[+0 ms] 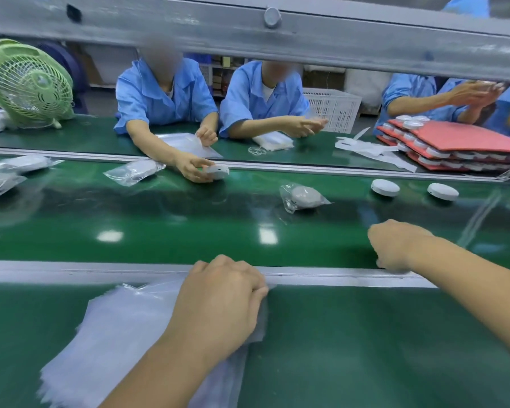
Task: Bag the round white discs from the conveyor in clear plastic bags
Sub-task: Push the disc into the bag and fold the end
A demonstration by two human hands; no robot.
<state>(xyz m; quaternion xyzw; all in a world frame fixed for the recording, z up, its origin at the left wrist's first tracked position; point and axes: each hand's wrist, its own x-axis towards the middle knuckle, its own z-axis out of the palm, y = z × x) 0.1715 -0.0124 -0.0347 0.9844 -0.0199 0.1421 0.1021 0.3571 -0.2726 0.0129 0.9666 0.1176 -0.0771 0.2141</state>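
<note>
Head view, looking down across a green conveyor belt that runs left to right between two metal rails.

On the near side of the belt, a pile of clear bags lies on a green bench. The left hand rests on the pile's far right corner, just short of the belt's near rail, with fingers curled and thumb pinching the bags' edge.

The right hand hangs over the belt's near edge, well apart from the left hand. Its fingers are curled downward and blurred, and I cannot tell whether it holds anything.

On the belt, toward its far right, sit two bare white discs, with part of a third at the picture's edge. A bagged disc lies at the belt's middle, and more bagged ones lie toward its left end.

Beyond the belt, workers in blue shirts sit facing it, and one worker's hand grips a disc at the belt's far rail. A green fan stands beyond the belt's left end. Red trays stacked with discs lie beyond its right end.
</note>
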